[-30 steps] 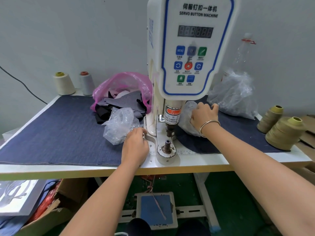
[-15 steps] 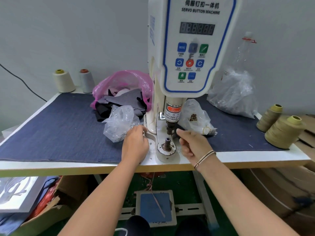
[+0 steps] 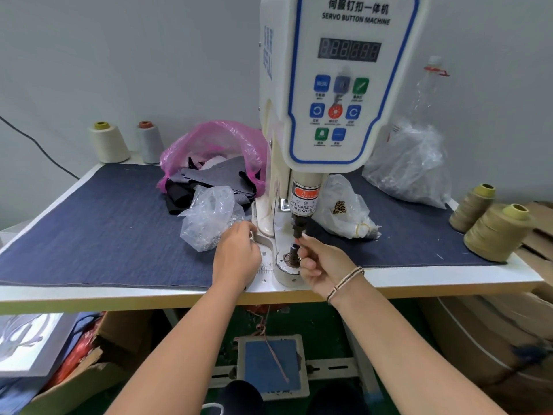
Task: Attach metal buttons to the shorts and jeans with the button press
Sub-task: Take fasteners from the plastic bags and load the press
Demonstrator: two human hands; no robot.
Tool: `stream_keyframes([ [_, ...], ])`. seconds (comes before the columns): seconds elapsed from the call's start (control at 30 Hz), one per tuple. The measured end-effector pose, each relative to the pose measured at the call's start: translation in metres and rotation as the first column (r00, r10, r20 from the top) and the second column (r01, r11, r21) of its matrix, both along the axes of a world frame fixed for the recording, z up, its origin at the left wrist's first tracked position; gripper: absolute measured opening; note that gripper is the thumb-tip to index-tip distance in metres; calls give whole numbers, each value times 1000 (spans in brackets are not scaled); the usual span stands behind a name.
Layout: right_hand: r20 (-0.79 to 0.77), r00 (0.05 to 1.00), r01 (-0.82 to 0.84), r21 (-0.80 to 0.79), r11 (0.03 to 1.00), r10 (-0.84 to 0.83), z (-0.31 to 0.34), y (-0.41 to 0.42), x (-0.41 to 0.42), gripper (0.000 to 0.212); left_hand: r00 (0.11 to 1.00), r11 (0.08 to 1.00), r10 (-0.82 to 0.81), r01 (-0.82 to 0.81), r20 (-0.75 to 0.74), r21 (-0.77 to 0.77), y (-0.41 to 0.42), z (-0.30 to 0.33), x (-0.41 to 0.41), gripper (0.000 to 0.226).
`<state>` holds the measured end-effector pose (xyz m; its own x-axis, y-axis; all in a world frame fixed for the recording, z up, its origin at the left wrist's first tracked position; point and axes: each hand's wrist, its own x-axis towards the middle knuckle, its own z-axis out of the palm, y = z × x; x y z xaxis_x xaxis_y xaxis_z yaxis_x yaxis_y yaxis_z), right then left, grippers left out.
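button press (image 3: 344,85) labelled "SERVO BUTTON MACHINE", sticker under the panel reads "TAKE CARE OF YOUR FINGER", right hand (image 3: 324,265) at its lower die (image 3: 293,254) — fingertips pinched together, can't tell on what, left hand (image 3: 236,256) left of the die, fingers curled at a clear bag (image 3: 209,217) — grip hidden

The right hand (image 3: 321,266) has left the clear bag of small brass pieces (image 3: 344,209) on the far right side of the button press (image 3: 338,115), where it was reaching a second ago, and has come back toward the near edge of the table (image 3: 449,283). It now sits just right of the lower die post (image 3: 292,253), with its fingertips (image 3: 300,241) pinched together at the top of the post, right under the upper punch (image 3: 299,227); whatever they pinch is too small to make out. The bag, covered by the hand before, now lies in plain view.
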<state>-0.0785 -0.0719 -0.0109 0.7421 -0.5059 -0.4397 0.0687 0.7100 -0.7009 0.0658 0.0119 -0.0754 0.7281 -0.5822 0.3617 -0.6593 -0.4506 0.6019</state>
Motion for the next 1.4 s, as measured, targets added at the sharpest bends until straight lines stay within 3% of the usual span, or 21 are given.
stream_keyframes([
  [0.27, 44, 999, -1, 128, 992, -5, 1, -1, -1, 23, 1000, 1000, 1, -1, 5, -7, 0, 1, 0, 25],
  [1.0, 33, 998, 55, 120, 991, -59, 5, 6, -2, 21, 1000, 1000, -2, 1, 14, 7, 1, 4, -2, 23],
  [1.13, 53, 998, 28, 107, 994, -34, 7, 5, -5, 17, 991, 972, -129, 135, 46, -194, 4, 16, -14, 24],
  [1.3, 68, 997, 12, 98, 995, -19, 7, 5, -6, 15, 885, 868, -408, 299, -226, -397, 6, 30, -43, 14],
  [1.4, 59, 998, 19, 88, 996, -25, 7, 5, -8, 14, 844, 845, -416, 223, -337, -486, 6, 32, -56, 19],
])
